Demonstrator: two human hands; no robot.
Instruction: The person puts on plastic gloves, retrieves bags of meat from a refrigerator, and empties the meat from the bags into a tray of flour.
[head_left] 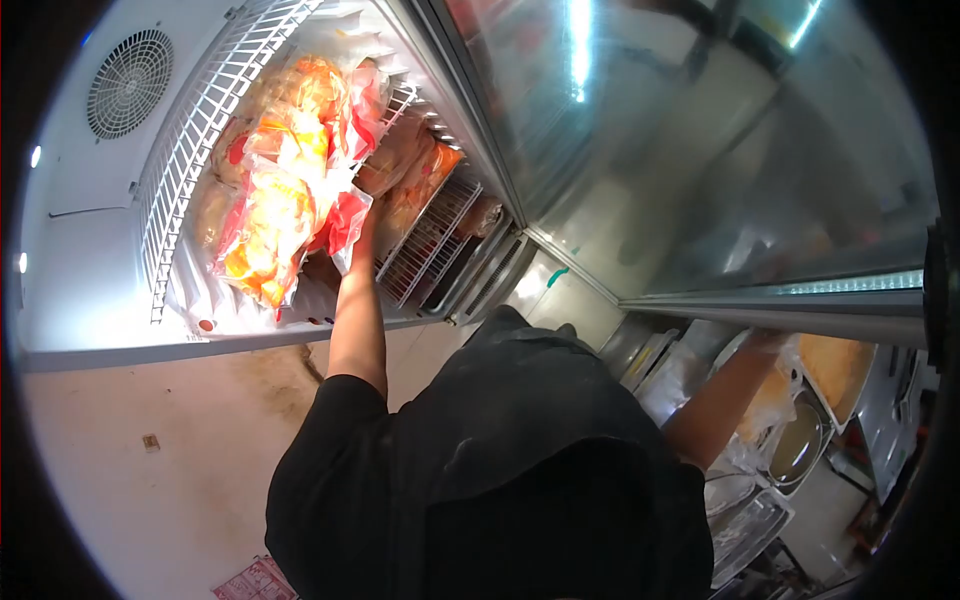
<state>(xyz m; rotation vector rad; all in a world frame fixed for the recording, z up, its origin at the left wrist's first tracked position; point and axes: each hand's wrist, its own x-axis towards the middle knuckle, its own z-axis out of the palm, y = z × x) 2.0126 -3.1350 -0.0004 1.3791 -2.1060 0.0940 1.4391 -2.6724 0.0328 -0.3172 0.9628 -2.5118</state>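
My left hand (362, 240) reaches up into a lit glass-door fridge, among clear plastic bags of orange and yellow food (268, 235). A red-and-clear bag corner (347, 218) covers most of it, so its fingers are hidden, and whether it grips a bag does not show. The bags lie heaped on a white wire shelf (185, 195). On the other side, my right hand (766, 340) is at the lower frame edge of the glass door (730, 190), which stands swung out. Blur and the frame hide its fingers.
More bagged food (425, 190) sits on a lower wire rack (430, 240). Below the door, at the right, are metal trays (838, 375) and an oval container (797, 440) with plastic wrapping around them. A round fan grille (130, 84) is set in the fridge's white panel.
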